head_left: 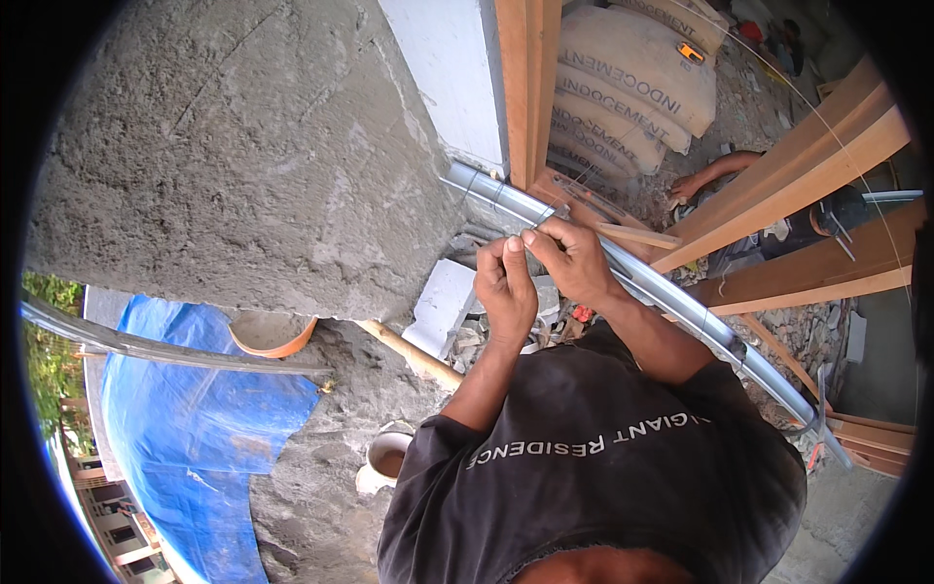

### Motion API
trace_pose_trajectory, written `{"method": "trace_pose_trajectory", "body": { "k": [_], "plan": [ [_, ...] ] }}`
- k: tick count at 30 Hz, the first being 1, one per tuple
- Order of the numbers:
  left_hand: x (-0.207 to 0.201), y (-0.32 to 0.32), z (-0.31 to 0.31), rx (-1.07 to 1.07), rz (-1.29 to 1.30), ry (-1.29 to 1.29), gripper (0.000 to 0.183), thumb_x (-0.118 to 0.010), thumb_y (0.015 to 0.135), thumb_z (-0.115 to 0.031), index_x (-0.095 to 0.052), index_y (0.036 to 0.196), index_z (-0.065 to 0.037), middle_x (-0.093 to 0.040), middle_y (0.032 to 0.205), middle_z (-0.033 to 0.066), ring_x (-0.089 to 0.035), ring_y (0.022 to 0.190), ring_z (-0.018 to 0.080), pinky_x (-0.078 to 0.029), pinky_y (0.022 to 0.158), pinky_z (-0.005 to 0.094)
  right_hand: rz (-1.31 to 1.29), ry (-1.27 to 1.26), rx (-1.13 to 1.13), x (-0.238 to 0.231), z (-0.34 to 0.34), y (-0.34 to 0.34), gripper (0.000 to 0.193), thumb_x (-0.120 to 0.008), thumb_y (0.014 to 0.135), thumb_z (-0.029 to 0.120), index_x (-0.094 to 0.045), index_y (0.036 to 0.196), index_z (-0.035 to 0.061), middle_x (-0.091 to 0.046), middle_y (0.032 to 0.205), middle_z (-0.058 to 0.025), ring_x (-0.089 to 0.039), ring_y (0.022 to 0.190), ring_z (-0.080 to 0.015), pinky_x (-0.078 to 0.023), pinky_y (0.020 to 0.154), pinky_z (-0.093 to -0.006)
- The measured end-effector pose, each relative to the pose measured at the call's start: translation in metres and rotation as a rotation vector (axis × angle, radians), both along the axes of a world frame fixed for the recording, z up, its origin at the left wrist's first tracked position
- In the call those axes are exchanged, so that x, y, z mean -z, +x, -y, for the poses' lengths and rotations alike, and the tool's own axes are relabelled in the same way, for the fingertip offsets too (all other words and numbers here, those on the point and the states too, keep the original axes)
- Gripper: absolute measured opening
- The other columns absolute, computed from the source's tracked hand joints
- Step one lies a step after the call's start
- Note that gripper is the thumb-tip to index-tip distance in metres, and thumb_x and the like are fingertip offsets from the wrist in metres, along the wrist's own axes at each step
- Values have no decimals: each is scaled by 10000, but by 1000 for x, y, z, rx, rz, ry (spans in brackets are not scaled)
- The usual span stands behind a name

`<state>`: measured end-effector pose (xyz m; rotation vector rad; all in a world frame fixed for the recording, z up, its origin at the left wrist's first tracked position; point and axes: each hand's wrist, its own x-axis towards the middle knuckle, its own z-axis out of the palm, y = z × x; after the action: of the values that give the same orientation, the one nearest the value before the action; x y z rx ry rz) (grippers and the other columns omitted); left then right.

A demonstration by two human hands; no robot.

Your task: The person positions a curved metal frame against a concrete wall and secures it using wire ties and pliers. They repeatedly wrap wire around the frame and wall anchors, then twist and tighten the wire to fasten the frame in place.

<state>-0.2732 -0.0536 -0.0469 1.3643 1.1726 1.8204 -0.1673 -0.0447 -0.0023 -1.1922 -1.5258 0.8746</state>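
My left hand (506,287) and my right hand (576,261) meet with thumbs and fingertips pinched together. They are right beside a long silver metal channel (671,297). What lies between the fingertips is too small to make out. Thin wire (498,189) loops around the channel farther along, beyond my hands. The channel runs from the foot of the rough plastered wall (243,146) past my right forearm to the lower right. Its far end reaches a pale panel (452,78) and an upright wooden post (528,88).
Stacked cement bags (632,78) carry a small orange-and-black device (690,53). Another person's arm (725,173) reaches among wooden beams (808,146) at right. A pale block (443,304) lies by rubble; a wooden pole (413,352), white pot (389,456) and blue tarp (204,419) are left.
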Motion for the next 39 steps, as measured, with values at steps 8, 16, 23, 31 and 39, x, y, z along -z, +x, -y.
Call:
{"method": "trace_pose_trajectory", "body": {
  "k": [8,16,23,31,39],
  "plan": [
    [6,-39,-10,56,-522,147,108,-607,874,-110,-550,908,-25,-566,691,116,-549,537,235,-435,494,320,-53,-273,-62,25,0,6,240,-630,852,225,-615,900,-10,-574,715,-46,-539,615,-114,-426,527,-267],
    [8,-46,-5,219,-317,-386,240,-563,929,-206,-580,842,17,-559,726,10,-460,686,60,-404,617,219,328,251,-78,50,2,2,219,-614,828,124,-617,1042,77,-585,957,-110,-612,842,-300,-505,664,-397],
    [25,-54,0,257,-350,-209,179,-583,912,-171,-581,866,2,-593,755,42,-489,679,76,-419,603,232,124,-28,-278,52,-2,8,174,-590,860,166,-629,937,15,-593,845,-113,-596,710,-280,-463,627,-364],
    [43,-46,-22,-136,-678,-41,219,-696,810,-240,-601,818,-42,-577,714,63,-563,721,238,-384,756,375,237,156,5,80,-1,-7,116,-579,847,159,-579,900,56,-569,853,-115,-590,701,-329,-475,632,-412],
    [64,-20,-16,-121,-591,-334,279,-579,890,-269,-630,770,-22,-625,732,118,-585,658,293,-398,674,401,428,118,18,99,-7,-6,98,-574,851,143,-560,894,56,-568,845,-118,-595,728,-333,-485,613,-428]
  ]
}}
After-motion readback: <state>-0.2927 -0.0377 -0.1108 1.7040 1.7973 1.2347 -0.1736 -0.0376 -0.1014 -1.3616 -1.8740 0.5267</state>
